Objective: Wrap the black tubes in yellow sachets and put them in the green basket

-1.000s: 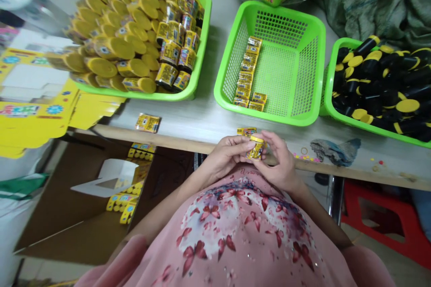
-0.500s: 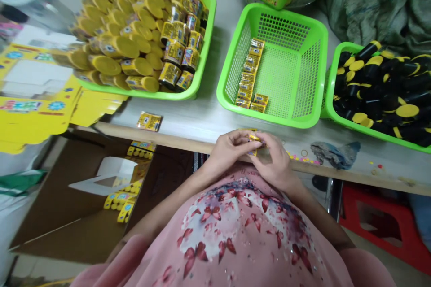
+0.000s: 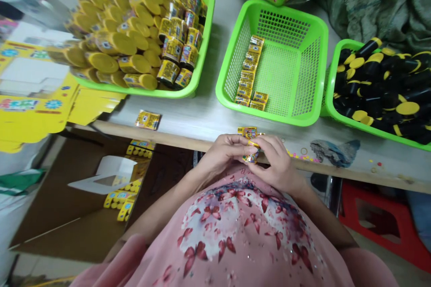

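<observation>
Close to my body at the table's front edge, my left hand [image 3: 229, 152] and my right hand [image 3: 276, 161] are closed together on a small shiny yellow printed label [image 3: 250, 157]. My fingertips pinch it from both sides and hide part of it. Just beyond my fingers, a similar printed stack of labels [image 3: 247, 132] lies on the table. Another label stack [image 3: 147, 119] rests farther left. Ahead of my hands stands a green basket [image 3: 269, 119] with a row of label stacks [image 3: 247, 78] along its left side.
At the left, a green basket [image 3: 207, 40] is heaped with yellow-lidded labelled bottles [image 3: 134, 31]. A basket at the right [image 3: 332, 85] holds black bottles with yellow lids [image 3: 387, 85]. Yellow printed cartons [image 3: 40, 112], a crumpled rag [image 3: 336, 152] and a cardboard box [image 3: 67, 206] are nearby.
The label in my fingers has come down toward my body and shows more of its printed face. The stack beyond my hands is more exposed. The baskets stay in place.
</observation>
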Tool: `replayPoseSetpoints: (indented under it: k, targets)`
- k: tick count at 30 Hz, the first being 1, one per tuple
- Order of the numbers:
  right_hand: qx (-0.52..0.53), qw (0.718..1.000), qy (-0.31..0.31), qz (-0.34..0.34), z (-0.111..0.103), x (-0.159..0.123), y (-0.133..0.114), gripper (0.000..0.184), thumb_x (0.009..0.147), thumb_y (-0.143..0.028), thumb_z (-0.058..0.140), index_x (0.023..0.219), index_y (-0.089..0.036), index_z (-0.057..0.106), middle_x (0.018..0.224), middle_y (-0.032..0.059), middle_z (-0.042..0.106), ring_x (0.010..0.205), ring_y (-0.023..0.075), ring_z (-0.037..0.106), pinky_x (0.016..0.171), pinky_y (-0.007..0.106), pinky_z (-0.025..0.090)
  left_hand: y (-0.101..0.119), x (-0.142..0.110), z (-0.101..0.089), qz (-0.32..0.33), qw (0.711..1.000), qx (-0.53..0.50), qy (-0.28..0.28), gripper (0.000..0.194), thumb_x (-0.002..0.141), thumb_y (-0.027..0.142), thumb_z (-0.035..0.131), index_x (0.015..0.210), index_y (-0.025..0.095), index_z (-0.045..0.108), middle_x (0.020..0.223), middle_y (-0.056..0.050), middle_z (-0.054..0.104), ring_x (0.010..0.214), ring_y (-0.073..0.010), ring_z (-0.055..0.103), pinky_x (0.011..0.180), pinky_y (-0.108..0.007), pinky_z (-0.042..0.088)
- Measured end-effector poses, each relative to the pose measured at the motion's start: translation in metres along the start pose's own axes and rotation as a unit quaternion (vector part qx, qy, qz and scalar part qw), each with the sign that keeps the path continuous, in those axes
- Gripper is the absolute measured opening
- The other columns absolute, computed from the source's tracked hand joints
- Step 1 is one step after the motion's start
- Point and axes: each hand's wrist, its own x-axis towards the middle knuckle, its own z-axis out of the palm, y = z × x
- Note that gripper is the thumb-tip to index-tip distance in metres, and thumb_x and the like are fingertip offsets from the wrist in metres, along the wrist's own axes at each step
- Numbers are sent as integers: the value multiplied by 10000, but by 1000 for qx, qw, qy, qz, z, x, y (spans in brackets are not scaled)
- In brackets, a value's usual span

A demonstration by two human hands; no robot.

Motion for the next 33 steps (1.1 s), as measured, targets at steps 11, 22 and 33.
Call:
replayPoseSetpoints:
  k: [11,22,33]
  targets:
    - [-64,996,55,-4,24,-2,10,494,916,-180,583,1396,-175,463,1098,143,673,1027,288,638,888,472,575,-10,2,4,251,893,352,122,289,774,300,694,1007,136,741,927,-89,774,834,-210,691,809,-348,540]
    - [-6,971,-227,-79,-47,30,-2,354,1000,-125,432,1330,-155,556,1230,134,663,1170,246,590,998,459,555,-8,-8,-8,138,984,102,-49,638,694,118,779,1302,185,600,1173,-95,735,971,-195,700,842,-291,541]
    - [-86,986,-123,67,-47,118,114,173,930,-267,639,1069,-192,712,986,87,720,875,214,686,814,389,584,-12,5,-30,171,963,172,119,380,741,377,784,1039,148,726,946,-89,793,865,-214,740,815,-336,607]
